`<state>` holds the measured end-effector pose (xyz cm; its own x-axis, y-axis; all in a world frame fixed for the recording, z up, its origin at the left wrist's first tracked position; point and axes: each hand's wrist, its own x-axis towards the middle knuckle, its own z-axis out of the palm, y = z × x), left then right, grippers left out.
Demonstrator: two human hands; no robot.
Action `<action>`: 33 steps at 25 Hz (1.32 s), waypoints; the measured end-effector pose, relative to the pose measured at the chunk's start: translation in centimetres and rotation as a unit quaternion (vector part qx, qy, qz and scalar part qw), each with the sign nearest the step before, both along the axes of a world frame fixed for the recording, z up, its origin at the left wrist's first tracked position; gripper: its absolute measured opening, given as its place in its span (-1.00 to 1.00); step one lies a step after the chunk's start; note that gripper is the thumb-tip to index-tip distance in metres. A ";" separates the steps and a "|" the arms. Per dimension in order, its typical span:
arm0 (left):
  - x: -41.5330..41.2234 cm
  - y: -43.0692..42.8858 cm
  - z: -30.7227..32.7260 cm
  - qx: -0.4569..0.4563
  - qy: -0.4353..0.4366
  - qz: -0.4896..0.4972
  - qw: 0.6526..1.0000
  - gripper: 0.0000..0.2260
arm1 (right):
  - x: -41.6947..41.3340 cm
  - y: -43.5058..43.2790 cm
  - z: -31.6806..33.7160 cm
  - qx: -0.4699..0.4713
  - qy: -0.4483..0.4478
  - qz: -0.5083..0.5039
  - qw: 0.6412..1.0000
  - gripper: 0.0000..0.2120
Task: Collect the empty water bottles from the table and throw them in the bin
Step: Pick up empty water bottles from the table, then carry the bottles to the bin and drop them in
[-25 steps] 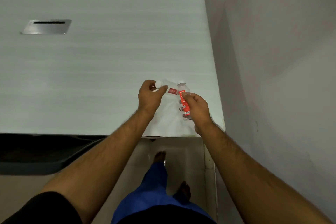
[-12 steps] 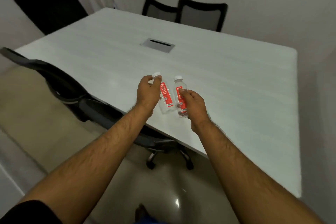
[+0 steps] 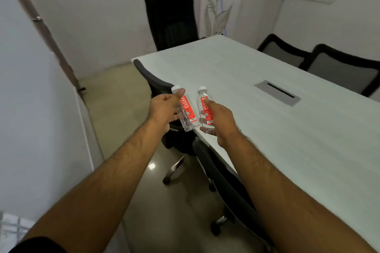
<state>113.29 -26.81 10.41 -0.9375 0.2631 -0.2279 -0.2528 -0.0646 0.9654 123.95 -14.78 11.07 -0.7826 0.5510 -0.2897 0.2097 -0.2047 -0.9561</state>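
Head view: both arms stretched forward, each hand holding one small clear bottle with a red label and white cap. Left hand (image 3: 164, 107) wrapped around the left bottle (image 3: 186, 112), thumb up near the cap, fingers closed on the body; bottle roughly upright, tilted a bit, looks empty. Right hand (image 3: 219, 120) closed on the right bottle (image 3: 203, 104), thumb across the label, fingers under the base; also near upright, looks empty. The two bottles sit just beside each other, not touching, both in the air above the near-left edge of the table (image 3: 267, 129), not resting on it. Table is pale, long, running far-right; a metal cable slot (image 3: 276, 95) is set in its top, well apart from the hands. Black office chair (image 3: 170, 16) at the far end of the table. Two mesh-back chairs (image 3: 329, 65) on the far right side. Two more dark chairs (image 3: 226, 181) tucked under the near-left edge, below the hands. Tan floor (image 3: 123, 109) on the left, white wall beyond it. No bin in frame.
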 end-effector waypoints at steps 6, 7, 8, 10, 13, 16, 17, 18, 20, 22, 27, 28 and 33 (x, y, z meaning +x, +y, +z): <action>-12.4 -7.8 -0.7 -0.004 -0.008 0.117 0.993 -0.76 | -16.6 -7.2 -1.1 -0.008 0.034 0.148 0.988 -0.72; -14.2 -8.7 -0.8 -0.016 -0.010 0.136 0.990 -0.77 | -19.2 -8.4 -1.5 -0.016 0.036 0.162 0.986 -0.68; -16.5 -9.8 -0.9 -0.023 -0.007 0.158 0.987 -0.77 | -22.3 -9.6 -1.7 -0.025 0.038 0.176 0.983 -0.66; -21.4 -11.5 -1.2 -0.029 -0.013 0.192 0.981 -0.72 | -28.3 -11.2 -2.1 -0.035 0.035 0.201 0.978 -0.68; -28.6 -14.0 -1.6 -0.059 -0.038 0.243 0.968 -0.63 | -36.6 -13.2 -2.3 -0.041 0.030 0.224 0.973 -0.80; -35.2 -16.1 -1.7 -0.077 -0.032 0.283 0.956 -0.62 | -43.8 -14.7 -2.2 -0.036 0.015 0.246 0.969 -0.81; -36.9 -16.6 -1.5 -0.085 -0.024 0.287 0.954 -0.63 | -45.8 -15.0 -2.1 -0.030 0.012 0.255 0.967 -0.80; -38.9 -17.1 -1.4 -0.089 -0.013 0.291 0.953 -0.62 | -48.0 -15.3 -2.0 -0.028 0.014 0.261 0.965 -0.80; -43.8 -18.2 -1.7 -0.097 0.011 0.293 0.951 -0.60 | -52.8 -15.8 -2.0 -0.018 0.018 0.257 0.966 -0.82; -49.2 -19.1 -2.4 -0.091 0.018 0.290 0.952 -0.60 | -58.1 -16.5 -2.5 -0.008 0.023 0.246 0.969 -0.81; -64.3 -21.1 -3.5 -0.051 0.031 0.262 0.963 -0.70 | -72.2 -19.0 -3.4 -0.003 0.032 0.215 0.976 -0.81; -67.7 -21.5 -3.4 -0.045 0.027 0.252 0.966 -0.71 | -75.4 -19.6 -3.4 -0.004 0.025 0.204 0.979 -0.81; -81.6 -22.6 -1.5 -0.030 0.028 0.215 0.976 -0.77 | -89.0 -20.6 -3.0 -0.015 0.023 0.173 0.985 -0.77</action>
<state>31.65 -49.43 8.95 -0.9697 -0.1701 -0.1756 -0.1610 -0.0963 0.9822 34.96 -35.38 8.08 -0.9343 0.2414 -0.2622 0.2290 -0.1572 -0.9607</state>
